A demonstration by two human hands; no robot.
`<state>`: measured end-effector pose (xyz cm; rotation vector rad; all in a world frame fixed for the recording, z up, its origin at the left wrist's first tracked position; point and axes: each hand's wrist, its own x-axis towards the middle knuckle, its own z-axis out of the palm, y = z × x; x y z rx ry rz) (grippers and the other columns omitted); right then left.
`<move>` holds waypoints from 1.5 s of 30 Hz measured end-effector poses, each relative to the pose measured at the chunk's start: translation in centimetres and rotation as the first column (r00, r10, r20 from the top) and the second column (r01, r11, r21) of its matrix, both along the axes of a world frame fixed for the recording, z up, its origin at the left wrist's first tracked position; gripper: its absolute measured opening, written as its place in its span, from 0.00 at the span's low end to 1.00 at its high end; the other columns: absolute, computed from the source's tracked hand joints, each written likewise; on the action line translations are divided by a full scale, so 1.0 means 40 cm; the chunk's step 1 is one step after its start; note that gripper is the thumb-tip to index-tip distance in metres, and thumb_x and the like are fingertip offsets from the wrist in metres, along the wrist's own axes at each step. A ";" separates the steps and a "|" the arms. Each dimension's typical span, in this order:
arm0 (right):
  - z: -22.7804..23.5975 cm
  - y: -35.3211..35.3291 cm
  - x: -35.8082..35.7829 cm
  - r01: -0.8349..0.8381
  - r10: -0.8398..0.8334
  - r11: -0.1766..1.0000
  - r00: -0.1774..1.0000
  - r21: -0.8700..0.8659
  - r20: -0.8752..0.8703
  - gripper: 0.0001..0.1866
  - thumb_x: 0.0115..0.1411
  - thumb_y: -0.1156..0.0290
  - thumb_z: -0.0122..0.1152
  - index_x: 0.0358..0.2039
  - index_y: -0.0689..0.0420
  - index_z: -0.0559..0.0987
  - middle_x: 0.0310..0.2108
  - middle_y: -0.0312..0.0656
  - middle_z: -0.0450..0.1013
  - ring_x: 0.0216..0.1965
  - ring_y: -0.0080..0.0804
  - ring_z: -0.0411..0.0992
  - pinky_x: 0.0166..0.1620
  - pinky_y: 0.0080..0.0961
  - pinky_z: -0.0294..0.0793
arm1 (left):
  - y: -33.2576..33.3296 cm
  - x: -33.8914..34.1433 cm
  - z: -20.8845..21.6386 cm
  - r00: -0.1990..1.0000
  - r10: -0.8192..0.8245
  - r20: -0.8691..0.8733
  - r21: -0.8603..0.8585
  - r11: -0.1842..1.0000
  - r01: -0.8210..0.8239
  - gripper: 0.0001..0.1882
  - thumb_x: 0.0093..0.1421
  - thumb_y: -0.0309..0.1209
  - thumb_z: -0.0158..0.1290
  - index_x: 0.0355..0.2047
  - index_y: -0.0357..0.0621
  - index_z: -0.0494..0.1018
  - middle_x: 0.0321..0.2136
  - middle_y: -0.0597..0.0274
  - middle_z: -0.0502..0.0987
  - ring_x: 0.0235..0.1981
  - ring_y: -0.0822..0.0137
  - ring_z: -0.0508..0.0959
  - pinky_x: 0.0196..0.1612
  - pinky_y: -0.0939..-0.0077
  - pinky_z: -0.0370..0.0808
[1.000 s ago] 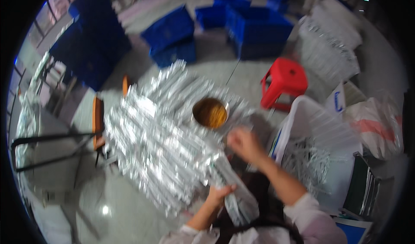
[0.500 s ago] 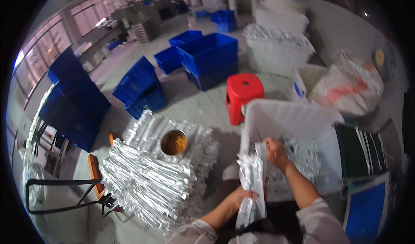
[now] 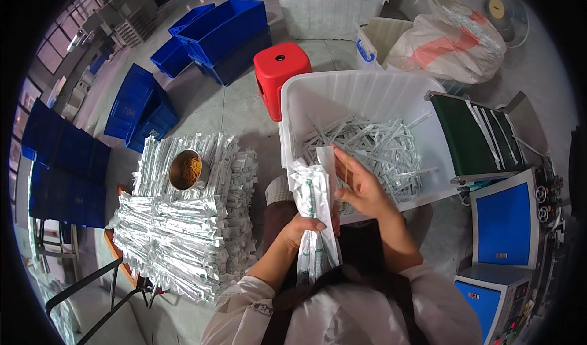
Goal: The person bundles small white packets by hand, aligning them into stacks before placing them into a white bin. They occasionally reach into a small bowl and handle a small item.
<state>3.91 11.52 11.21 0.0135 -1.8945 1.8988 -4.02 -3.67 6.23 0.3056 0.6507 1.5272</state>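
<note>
My left hand (image 3: 301,230) grips a bundle of long, narrow silver foil packets (image 3: 310,192) with green print, held upright in front of me. Fingers spread, my right hand (image 3: 362,189) is beside the bundle's upper right edge, where a flat packet stands against the rest. A thin yellowish line, perhaps a rubber band, shows between its fingers and thumb. Beyond it, a large white plastic tub (image 3: 358,88) contains many loose packets (image 3: 379,146). To my left lies a thick stack of bundled packets (image 3: 177,229), topped by a metal cup (image 3: 181,180) with yellow rubber bands (image 3: 193,169).
A red stool (image 3: 282,66) stands behind the tub's left corner. Blue crates (image 3: 223,33) sit at far left. On the right are a green conveyor belt (image 3: 468,137) carrying several packets and a blue-panelled machine (image 3: 501,219). A stuffed sack (image 3: 446,51) rests behind the tub.
My right hand has opened from a closed grip near the bundle's top and sits lower beside it. My left hand still holds the bundle. The whole view has tilted downward and shifted right.
</note>
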 end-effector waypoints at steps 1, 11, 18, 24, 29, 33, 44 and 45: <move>0.012 0.017 0.005 -0.102 0.105 0.986 0.994 -0.134 0.012 0.39 0.53 0.64 0.60 0.59 0.66 0.53 0.60 0.48 0.51 0.61 0.35 0.51 0.61 0.32 0.48 | 0.009 0.004 -0.009 0.998 -0.032 -0.049 -0.005 0.999 0.031 0.31 0.30 0.33 0.57 0.39 0.36 0.65 0.24 0.55 0.70 0.27 0.60 0.72 0.35 0.69 0.69; 0.202 0.075 0.033 -0.653 0.287 0.555 0.732 0.515 0.618 0.13 0.40 0.68 0.66 0.27 0.58 0.77 0.28 0.40 0.72 0.34 0.34 0.71 0.39 0.27 0.70 | 0.106 0.101 -0.013 0.916 -0.374 -0.147 0.076 0.919 0.387 0.27 0.35 0.22 0.59 0.39 0.34 0.67 0.30 0.53 0.73 0.33 0.61 0.75 0.38 0.71 0.72; -0.059 -0.016 0.034 -0.141 0.245 0.745 0.967 -0.652 0.072 0.47 0.40 0.64 0.69 0.58 0.55 0.54 0.42 0.46 0.67 0.38 0.39 0.71 0.39 0.30 0.72 | 0.044 0.035 -0.020 0.958 -0.269 -0.103 0.097 0.955 0.279 0.31 0.44 0.33 0.62 0.46 0.34 0.64 0.40 0.50 0.72 0.43 0.58 0.73 0.49 0.69 0.68; -0.066 -0.198 -0.004 -0.014 0.290 0.806 0.881 -0.592 0.374 0.30 0.35 0.68 0.66 0.42 0.61 0.68 0.30 0.43 0.71 0.32 0.32 0.72 0.38 0.29 0.73 | -0.162 0.044 -0.010 0.972 -0.046 -0.231 -0.042 0.998 0.038 0.44 0.42 0.31 0.64 0.56 0.35 0.52 0.47 0.57 0.64 0.51 0.65 0.62 0.55 0.74 0.58; 0.145 -0.242 -0.196 -0.413 0.541 0.823 0.780 -0.390 0.315 0.33 0.32 0.66 0.70 0.41 0.64 0.68 0.35 0.43 0.70 0.38 0.32 0.69 0.41 0.26 0.70 | -0.254 -0.129 0.166 0.797 0.318 -0.513 0.169 0.948 -0.270 0.50 0.37 0.31 0.66 0.57 0.36 0.49 0.49 0.57 0.62 0.52 0.67 0.61 0.56 0.74 0.56; 0.149 -0.200 -0.343 -0.496 0.480 0.867 0.856 0.046 0.195 0.34 0.42 0.64 0.66 0.50 0.60 0.65 0.45 0.46 0.68 0.49 0.40 0.64 0.52 0.33 0.61 | -0.309 -0.334 0.344 0.352 0.361 -0.864 0.299 0.929 -0.219 0.52 0.35 0.29 0.63 0.59 0.38 0.46 0.49 0.54 0.64 0.55 0.58 0.61 0.56 0.69 0.57; -0.064 -0.131 -0.307 -0.370 0.143 0.843 0.855 0.391 0.499 0.17 0.49 0.75 0.59 0.41 0.62 0.73 0.35 0.42 0.74 0.38 0.30 0.72 0.39 0.24 0.70 | -0.768 -1.001 0.091 -0.657 -0.698 -0.285 0.104 0.659 -0.745 0.26 0.40 0.24 0.57 0.43 0.57 0.69 0.49 0.62 0.66 0.57 0.57 0.58 0.53 0.51 0.58; -0.086 -0.123 -0.281 -0.350 0.108 0.863 0.832 0.364 0.544 0.17 0.49 0.75 0.59 0.41 0.62 0.73 0.35 0.42 0.74 0.38 0.30 0.72 0.39 0.24 0.70 | -0.809 -1.038 -0.002 -0.527 -0.793 -0.305 -0.051 0.567 -0.822 0.27 0.41 0.22 0.56 0.44 0.58 0.69 0.51 0.63 0.64 0.58 0.56 0.57 0.53 0.47 0.57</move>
